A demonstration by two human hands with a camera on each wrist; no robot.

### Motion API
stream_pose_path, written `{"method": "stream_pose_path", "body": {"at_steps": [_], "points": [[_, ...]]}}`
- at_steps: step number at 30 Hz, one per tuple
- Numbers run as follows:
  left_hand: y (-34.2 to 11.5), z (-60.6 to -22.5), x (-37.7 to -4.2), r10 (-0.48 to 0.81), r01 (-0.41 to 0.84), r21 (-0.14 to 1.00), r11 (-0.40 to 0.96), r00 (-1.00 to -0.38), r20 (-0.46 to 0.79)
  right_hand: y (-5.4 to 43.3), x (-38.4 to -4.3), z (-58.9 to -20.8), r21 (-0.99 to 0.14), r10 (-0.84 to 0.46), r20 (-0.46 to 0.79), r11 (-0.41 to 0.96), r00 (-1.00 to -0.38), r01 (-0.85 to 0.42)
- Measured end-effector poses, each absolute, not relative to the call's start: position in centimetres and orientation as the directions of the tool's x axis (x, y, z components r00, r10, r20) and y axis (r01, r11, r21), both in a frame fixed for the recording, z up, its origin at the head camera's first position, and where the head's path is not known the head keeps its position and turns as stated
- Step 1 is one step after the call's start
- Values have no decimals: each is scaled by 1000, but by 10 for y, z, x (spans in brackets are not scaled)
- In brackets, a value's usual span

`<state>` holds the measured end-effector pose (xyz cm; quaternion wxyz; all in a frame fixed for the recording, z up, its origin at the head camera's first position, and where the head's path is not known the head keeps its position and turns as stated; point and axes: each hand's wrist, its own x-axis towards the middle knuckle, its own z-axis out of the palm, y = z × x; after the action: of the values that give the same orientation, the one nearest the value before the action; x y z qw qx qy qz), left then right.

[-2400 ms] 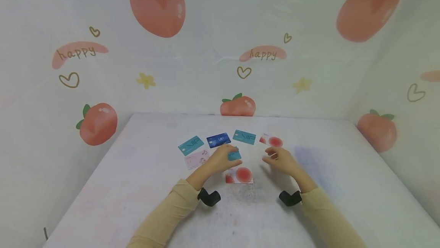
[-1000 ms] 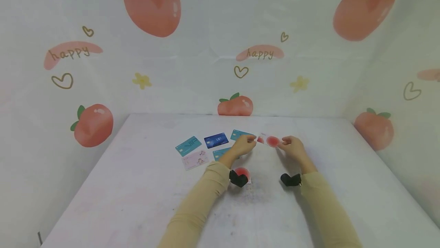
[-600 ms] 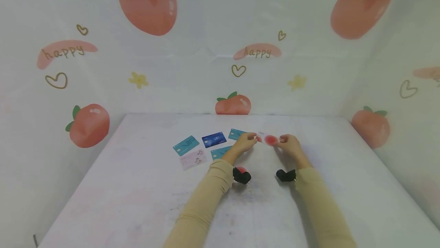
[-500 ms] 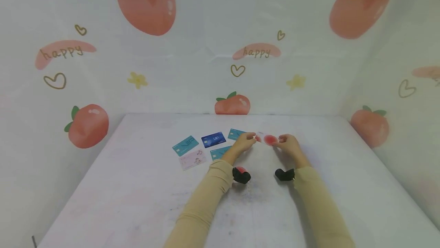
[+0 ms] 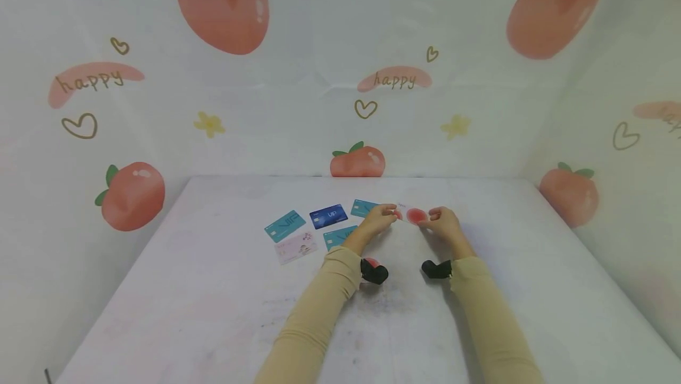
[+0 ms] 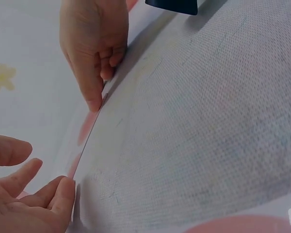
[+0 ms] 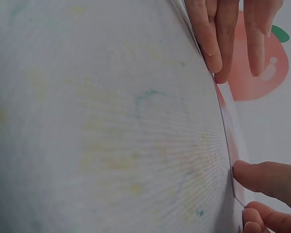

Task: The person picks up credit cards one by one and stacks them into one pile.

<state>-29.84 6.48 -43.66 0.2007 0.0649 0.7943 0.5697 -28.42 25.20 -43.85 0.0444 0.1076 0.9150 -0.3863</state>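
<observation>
A white card with red circles [image 5: 417,215] is between my two hands, near the back of the table. My left hand [image 5: 379,222] pinches its left end with thumb and finger, and my right hand [image 5: 446,225] holds the right end. Seen nearly edge-on in the left wrist view, the card [image 6: 85,132] spans the fingertips of both hands. The right wrist view shows the same thin card [image 7: 226,112] close over the white surface, with the right thumb [image 7: 262,177] on its near end. Behind the left hand, a teal card [image 5: 363,207] is partly hidden.
Left of the hands lie a blue VIP card [image 5: 328,217], a teal VIP card [image 5: 285,226], a pink card [image 5: 295,247] and another teal card [image 5: 338,237]. The black left wrist camera [image 5: 375,273] mostly covers a second red-circle card [image 5: 372,262]. A printed cloth wall [image 5: 298,124] stands behind the table.
From standing apart, the left hand over the cards, both hands have come to the red-circle card and taken its two ends. Over the last half second they barely move; the head view shifts slightly.
</observation>
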Motion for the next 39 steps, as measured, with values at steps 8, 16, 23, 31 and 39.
{"method": "stream_pose_path", "body": {"at_steps": [8,16,23,31,39], "points": [[64,-439,-300,326,-132,941,311,-915,-236,251,-285,-440,-714,162,-169,660,-972,234],[66,-436,-297,290,-137,940,313,-928,-232,247,-283,-440,-742,181,-204,612,-962,272],[68,-439,-298,293,-138,948,285,-930,-224,247,-281,-440,-761,191,-198,588,-961,274],[67,-435,-295,305,-75,957,280,-938,-162,251,-277,-436,-768,166,-158,599,-973,227],[63,-434,-290,283,18,928,373,-954,-95,250,-272,-427,-779,101,-62,617,-993,112]]}}
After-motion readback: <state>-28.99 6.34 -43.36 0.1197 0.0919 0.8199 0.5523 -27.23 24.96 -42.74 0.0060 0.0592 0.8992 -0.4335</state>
